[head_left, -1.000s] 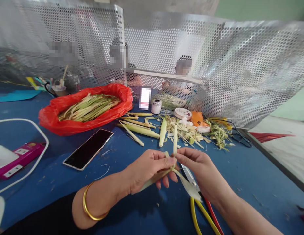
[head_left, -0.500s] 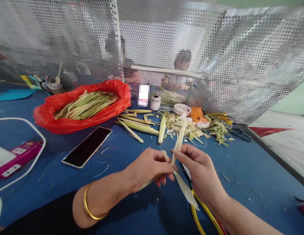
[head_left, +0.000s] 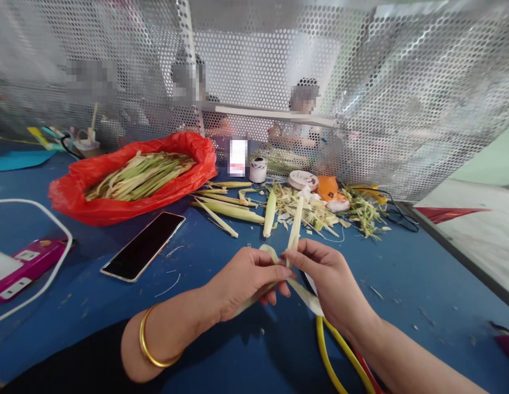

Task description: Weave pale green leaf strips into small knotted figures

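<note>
My left hand pinches pale corn husk strips between thumb and fingers, with one strip curling up above the knuckles and a tail hanging to the right. My right hand grips an upright husk strip between thumb and forefinger. Both sets of fingertips almost meet where the strips cross; how they join there is hidden. Under my right forearm lies a tool with yellow and red handles, partly covered.
A red plastic bag of long husks lies back left. Nearer are a black-screened phone and a purple power strip. Cut scraps, a thread spool and a tape roll sit before a perforated metal screen; people sit beyond it.
The upright strip and my right hand have shifted slightly left and down. The strip's lower tail has swung up and now shows shorter. Both hands keep their pinch.
</note>
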`<state>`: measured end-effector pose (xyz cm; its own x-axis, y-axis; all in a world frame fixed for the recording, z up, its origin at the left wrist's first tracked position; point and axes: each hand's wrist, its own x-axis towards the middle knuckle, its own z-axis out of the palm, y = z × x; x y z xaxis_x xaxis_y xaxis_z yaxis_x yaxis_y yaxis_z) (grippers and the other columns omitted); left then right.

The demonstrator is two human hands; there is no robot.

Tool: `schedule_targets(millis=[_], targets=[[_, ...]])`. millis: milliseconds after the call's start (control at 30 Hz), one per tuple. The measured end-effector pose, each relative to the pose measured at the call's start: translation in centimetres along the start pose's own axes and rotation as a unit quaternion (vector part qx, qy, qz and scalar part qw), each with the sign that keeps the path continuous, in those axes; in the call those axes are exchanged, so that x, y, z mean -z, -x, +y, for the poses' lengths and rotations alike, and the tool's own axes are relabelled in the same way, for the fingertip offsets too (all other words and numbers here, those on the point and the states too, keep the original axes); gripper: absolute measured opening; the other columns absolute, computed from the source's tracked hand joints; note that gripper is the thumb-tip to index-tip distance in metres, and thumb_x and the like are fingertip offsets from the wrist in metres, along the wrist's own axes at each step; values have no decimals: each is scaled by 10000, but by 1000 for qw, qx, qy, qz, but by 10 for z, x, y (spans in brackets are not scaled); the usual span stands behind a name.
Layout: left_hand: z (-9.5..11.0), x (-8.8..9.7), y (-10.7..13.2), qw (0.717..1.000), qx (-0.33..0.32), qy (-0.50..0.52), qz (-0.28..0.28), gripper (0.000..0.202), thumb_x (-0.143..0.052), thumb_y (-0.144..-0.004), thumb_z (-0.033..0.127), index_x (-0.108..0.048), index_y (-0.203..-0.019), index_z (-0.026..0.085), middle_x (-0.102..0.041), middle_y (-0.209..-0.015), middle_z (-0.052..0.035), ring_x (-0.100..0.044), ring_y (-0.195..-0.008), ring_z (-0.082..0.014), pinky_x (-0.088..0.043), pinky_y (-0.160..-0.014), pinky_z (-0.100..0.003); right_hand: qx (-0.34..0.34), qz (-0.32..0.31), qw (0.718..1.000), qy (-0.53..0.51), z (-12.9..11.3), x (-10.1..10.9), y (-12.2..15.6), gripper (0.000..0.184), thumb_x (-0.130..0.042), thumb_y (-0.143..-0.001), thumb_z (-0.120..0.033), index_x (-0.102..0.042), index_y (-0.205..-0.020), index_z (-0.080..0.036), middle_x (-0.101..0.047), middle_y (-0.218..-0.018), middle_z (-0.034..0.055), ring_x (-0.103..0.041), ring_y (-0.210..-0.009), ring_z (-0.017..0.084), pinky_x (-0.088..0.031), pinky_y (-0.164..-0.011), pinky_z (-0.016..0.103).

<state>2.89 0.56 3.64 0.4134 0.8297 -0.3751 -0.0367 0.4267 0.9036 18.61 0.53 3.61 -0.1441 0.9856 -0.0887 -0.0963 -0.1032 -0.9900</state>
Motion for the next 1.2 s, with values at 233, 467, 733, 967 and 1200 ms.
schedule_targets(millis=[233,467,733,967,1200], targets=[[3,-2,3,999,-2,-35,-7,195,-699,-718,302,-676,-661,117,-671,-617,-45,-535,-455,-83,-423,-481,-210,21,56,998,-13,9,-1,0,252,-748,-711,-358,-592,-621,-180,-554,-544,-33,-456,-517,108,-369,-530,261],[4,-2,4,999,1,-34,-26,237,-726,-717,350,-683,-679,120,-695,-651,-42,-620,-539,-117,-487,-580,-232,-11,58,998,-15,11,-1,-3,290,-759,-702,-433,-621,-668,-180,-574,-579,-29,-454,-494,108,-366,-513,264],[4,2,1,997,17,57,-48,402,-573,-822,499,-686,-868,115,-724,-748,-88,-682,-630,-167,-514,-676,-285,-2,6,1000,-4,0,4,-6,343,-693,-777,-478,-649,-640,-167,-605,-649,13,-516,-668,146,-400,-691,279],[4,-2,3,1000,-10,19,20,192,-755,-705,300,-663,-727,133,-644,-616,0,-582,-531,-93,-489,-604,-234,-5,10,1000,14,0,3,-5,328,-734,-730,-448,-597,-599,-180,-595,-590,-11,-489,-588,134,-394,-652,293],[3,-3,3,999,-22,-22,6,278,-801,-650,361,-666,-657,118,-617,-558,5,-567,-504,-97,-498,-588,-237,2,45,999,-11,11,-1,-3,291,-740,-725,-397,-582,-596,-189,-578,-553,-26,-471,-541,126,-379,-572,276]])
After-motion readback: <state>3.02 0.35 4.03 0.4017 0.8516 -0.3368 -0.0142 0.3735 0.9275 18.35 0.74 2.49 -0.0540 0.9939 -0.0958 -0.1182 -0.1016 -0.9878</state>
